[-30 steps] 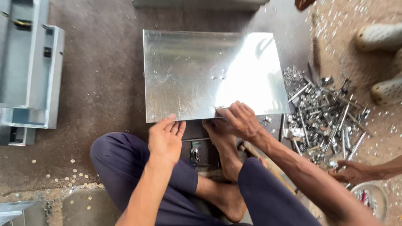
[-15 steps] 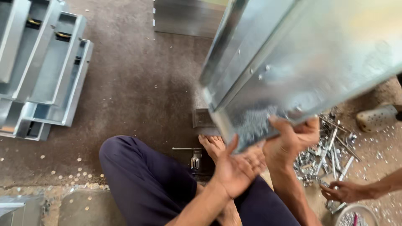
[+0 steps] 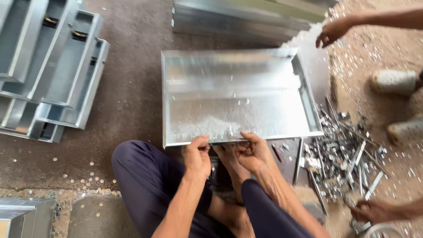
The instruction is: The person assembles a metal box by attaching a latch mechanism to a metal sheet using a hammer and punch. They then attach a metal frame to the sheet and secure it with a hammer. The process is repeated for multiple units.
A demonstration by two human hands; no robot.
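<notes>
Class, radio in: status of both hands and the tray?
Left hand and right hand grip the tray near edge. Tray open side up. Scrap pile at right.

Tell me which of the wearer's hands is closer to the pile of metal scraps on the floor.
Right. The right hand grips the tray's near rim, closer to the scrap pile; the left hand grips farther away.

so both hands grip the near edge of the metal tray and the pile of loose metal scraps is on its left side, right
Not quite. In the head view both hands, left hand and right hand, do grip the near edge of the metal tray, but the pile of loose metal scraps lies on its right side.
</notes>
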